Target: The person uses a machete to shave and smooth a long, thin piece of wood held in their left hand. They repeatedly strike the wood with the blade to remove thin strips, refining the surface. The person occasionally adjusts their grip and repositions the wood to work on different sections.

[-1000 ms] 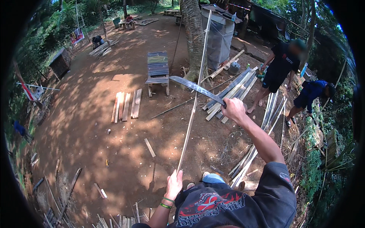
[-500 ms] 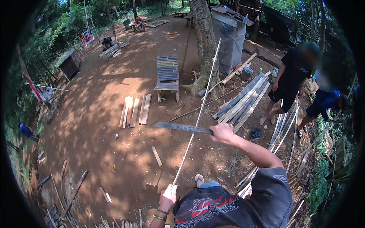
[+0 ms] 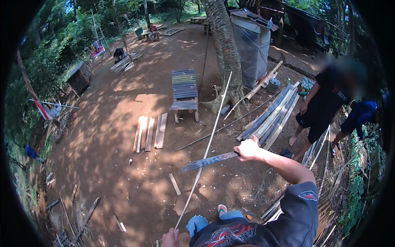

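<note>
My right hand (image 3: 248, 149) is closed round the handle of a machete (image 3: 210, 161). Its long grey blade points left and lies across a thin, pale bamboo strip (image 3: 209, 142), near the strip's middle. At the lower edge my left hand (image 3: 170, 238) grips the strip's near end. From there the strip slants up and away to the right, its far tip in front of a tree trunk. Whether the blade touches the strip or only crosses over it, I cannot tell.
Split bamboo poles (image 3: 273, 113) lie in a pile at the right, beside a person in dark clothes (image 3: 329, 94). Ahead stand a slatted bamboo chair (image 3: 184, 92) and a tree trunk (image 3: 225, 49). Several short boards (image 3: 161, 131) lie on the dirt.
The strip and my left hand have come down toward the lower edge. The machete blade has tilted, its tip now lower. The standing person at the right has shifted position.
</note>
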Tool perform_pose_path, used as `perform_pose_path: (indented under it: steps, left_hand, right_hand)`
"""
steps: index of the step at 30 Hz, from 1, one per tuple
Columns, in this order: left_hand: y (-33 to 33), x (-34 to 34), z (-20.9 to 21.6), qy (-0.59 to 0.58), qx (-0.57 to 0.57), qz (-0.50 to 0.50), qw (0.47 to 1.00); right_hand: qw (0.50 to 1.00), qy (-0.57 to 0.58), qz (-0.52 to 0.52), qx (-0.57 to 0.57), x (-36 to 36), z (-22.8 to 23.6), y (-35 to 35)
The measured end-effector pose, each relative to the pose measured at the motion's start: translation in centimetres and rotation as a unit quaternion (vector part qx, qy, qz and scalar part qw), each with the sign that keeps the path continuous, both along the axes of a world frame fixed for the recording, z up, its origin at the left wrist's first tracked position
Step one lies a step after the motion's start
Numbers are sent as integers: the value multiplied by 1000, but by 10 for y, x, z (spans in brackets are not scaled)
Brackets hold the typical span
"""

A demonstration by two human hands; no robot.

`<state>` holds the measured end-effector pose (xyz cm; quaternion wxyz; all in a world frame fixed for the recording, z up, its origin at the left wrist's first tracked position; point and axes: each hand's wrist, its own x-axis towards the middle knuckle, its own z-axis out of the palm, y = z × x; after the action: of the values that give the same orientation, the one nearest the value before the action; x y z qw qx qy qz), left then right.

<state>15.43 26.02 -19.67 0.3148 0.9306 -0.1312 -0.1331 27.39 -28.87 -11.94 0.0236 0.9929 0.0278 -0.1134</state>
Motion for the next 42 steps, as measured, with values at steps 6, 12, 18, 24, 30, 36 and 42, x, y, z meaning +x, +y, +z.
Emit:
perform_pose_path:
  steps: [6,12,18,24,30,36,42]
  left_hand:
    - [37,19,9,-7,98,-62,993]
    - [73,58,-2,27,21,-70,997]
    - [157,63,11,-7,115,-127,985]
    - [217,61,-15,47,121,-98,987]
    - [184,110,-23,115,-65,-133,982]
    - [154,143,-24,383,-257,-70,885]
    - [105,171,-47,367,-366,-97,850]
  right_hand:
    - [950,-169,-253,-62,57,6,-155]
    - [997,-26,-37,63,23,-55,54]
    - [940,-125,-308,-77,-5,-42,-51]
    - [928,-82,-355,-73,-47,-20,-14]
    - [908,-50,-386,157,-69,-92,168]
    - [807,-194,-458,317,-98,-117,259]
    - [818,-294,-374,323,-78,-78,297]
